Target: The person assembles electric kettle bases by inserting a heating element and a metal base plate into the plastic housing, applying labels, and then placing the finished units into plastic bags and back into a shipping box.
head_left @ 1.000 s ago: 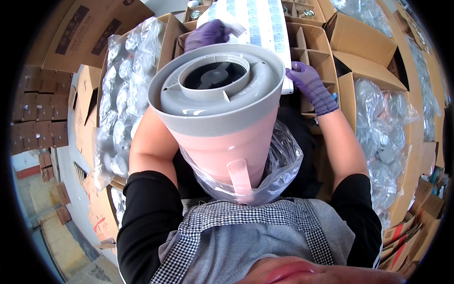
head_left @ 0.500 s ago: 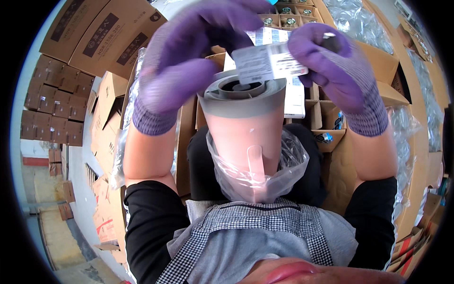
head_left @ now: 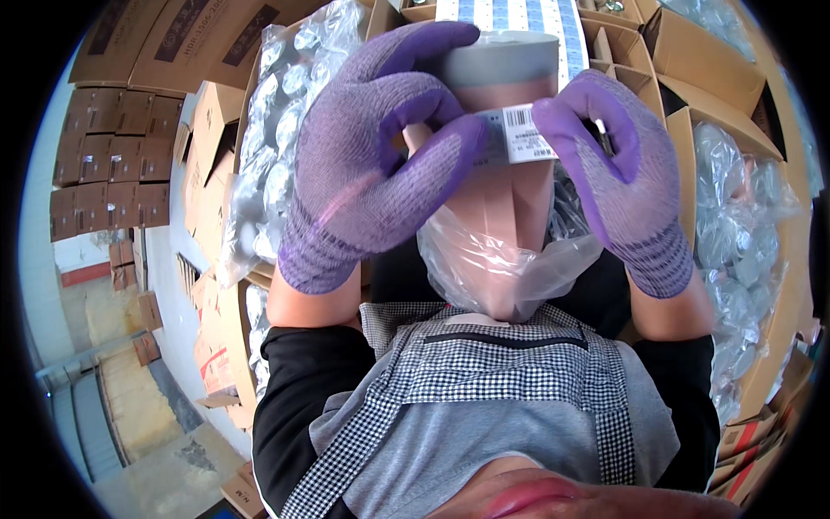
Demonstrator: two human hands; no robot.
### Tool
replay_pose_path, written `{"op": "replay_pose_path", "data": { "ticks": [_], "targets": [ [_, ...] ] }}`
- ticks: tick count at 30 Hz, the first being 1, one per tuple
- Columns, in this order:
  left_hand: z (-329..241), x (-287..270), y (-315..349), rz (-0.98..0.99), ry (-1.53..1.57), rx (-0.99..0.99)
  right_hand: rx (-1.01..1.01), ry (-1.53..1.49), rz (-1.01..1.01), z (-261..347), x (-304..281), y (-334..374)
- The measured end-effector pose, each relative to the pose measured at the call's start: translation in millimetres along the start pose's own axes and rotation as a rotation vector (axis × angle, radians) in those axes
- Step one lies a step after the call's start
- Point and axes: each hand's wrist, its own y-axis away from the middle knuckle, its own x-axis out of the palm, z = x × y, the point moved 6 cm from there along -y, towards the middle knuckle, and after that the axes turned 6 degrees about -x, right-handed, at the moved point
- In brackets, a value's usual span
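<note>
A pink jug-like vessel [head_left: 527,203] stands between my knees, its grey end [head_left: 506,60] up and its lower part inside a clear plastic bag [head_left: 484,259]. Against its pink side lies a white label [head_left: 525,137] with a barcode. My left hand [head_left: 380,147] is beside the vessel, thumb and a bent finger closed at the label's left end, another finger stretched toward the grey end. With thumb and forefinger, my right hand [head_left: 622,164] pinches the label's right edge. A small metallic thing [head_left: 603,134] shows in my right palm; its kind is unclear. Purple gloves cover both hands.
Beyond the vessel lies a blue-and-white printed sheet [head_left: 514,10]. A divided carton [head_left: 629,56] is at the far right. Clear-bagged goods fill boxes on the left [head_left: 290,121] and right [head_left: 735,233]. Brown cartons [head_left: 112,190] are stacked farther left.
The label has moved down from above the vessel's grey end to its pink side. The vessel has tipped, hiding the rings of its end. My left fingers have closed in on the label.
</note>
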Motion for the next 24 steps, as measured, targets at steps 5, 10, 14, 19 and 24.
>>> {"op": "replay_pose_path", "data": {
  "ticks": [5, 10, 14, 19, 24],
  "targets": [
    [18, 2, -8, -0.022, 0.070, 0.063, -0.085, 0.134, -0.122, -23, 18, 3],
    [20, 5, -10, -0.046, 0.060, 0.071, -0.050, 0.091, -0.101, -32, 19, 1],
    [12, 8, -11, -0.053, -0.128, 0.119, -0.111, 0.115, -0.123, -34, 22, -1],
    [34, 9, -12, -0.042, -0.034, 0.095, -0.043, 0.147, -0.107, -35, 23, -3],
    [32, 8, -11, -0.049, -0.025, 0.134, -0.060, 0.177, -0.105, -36, 26, -4]
  ]
}}
